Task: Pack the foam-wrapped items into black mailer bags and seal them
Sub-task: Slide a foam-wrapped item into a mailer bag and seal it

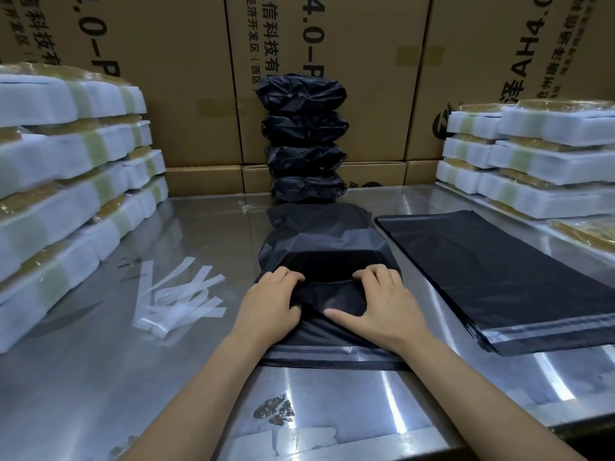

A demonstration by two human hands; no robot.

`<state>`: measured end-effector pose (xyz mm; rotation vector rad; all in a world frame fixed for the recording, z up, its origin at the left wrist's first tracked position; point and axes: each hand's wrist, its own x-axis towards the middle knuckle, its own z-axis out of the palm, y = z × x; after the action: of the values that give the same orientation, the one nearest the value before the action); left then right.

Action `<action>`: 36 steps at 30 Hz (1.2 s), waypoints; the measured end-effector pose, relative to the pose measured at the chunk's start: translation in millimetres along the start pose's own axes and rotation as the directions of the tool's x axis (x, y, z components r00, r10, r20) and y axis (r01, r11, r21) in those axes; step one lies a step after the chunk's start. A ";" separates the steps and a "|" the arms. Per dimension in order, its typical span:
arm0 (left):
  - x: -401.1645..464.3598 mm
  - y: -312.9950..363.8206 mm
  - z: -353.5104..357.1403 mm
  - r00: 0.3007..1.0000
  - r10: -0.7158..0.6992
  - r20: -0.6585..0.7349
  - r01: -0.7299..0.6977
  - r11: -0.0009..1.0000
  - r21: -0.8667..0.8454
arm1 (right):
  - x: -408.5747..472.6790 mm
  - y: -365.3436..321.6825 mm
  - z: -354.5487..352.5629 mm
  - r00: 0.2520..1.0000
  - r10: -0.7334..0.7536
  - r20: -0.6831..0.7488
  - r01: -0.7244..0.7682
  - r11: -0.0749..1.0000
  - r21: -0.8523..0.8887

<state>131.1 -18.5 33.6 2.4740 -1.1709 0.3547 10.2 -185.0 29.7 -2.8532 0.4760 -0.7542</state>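
Head view: both hands, left hand and right hand, fingers curled, gripped filled mailer bag, flap unsealed; four sealed bags stacked behind it; foam-wrapped items remained unpacked.

Filled black mailer bag flat on steel worktop, open end toward viewer. Left hand and right hand press bag's near part, fingers curled into film. Packed bags stacked behind; flat empty bags right; foam-wrapped items stacked both sides; peeled strips left.
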 end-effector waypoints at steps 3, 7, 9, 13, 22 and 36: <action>4.0 1.4 1.8 1.000 0.025 -0.009 -0.025 1.000 0.019 | 3.4 -0.1 -2.5 0.983 -0.183 -0.013 0.183 0.983 -0.004; 8.6 0.5 4.9 1.000 -0.005 -0.005 0.005 0.999 0.033 | 10.8 2.6 -0.4 0.982 -0.142 0.126 0.139 0.990 0.035; 10.4 0.7 6.3 0.999 -0.043 -0.009 0.043 0.999 0.017 | 13.1 6.5 1.4 0.988 -0.073 0.134 0.072 0.997 0.015; 10.5 -0.9 6.8 0.993 -0.116 -0.020 0.116 0.993 0.005 | 12.3 10.4 1.4 0.993 0.041 0.115 -0.034 0.998 -0.060; 4.9 -15.5 -3.3 0.980 -0.189 -0.062 0.189 0.982 0.005 | -1.7 34.6 -14.4 0.972 0.227 0.066 -0.221 0.972 -0.077; -13.1 -32.7 -24.5 0.986 -0.169 0.009 0.169 0.985 -0.037 | -4.4 39.5 -20.8 0.949 0.298 0.103 -0.290 0.954 -0.081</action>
<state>146.9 20.3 43.1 2.5200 -0.9523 0.2749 -14.3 -221.9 36.7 -2.7708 0.8983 -0.5274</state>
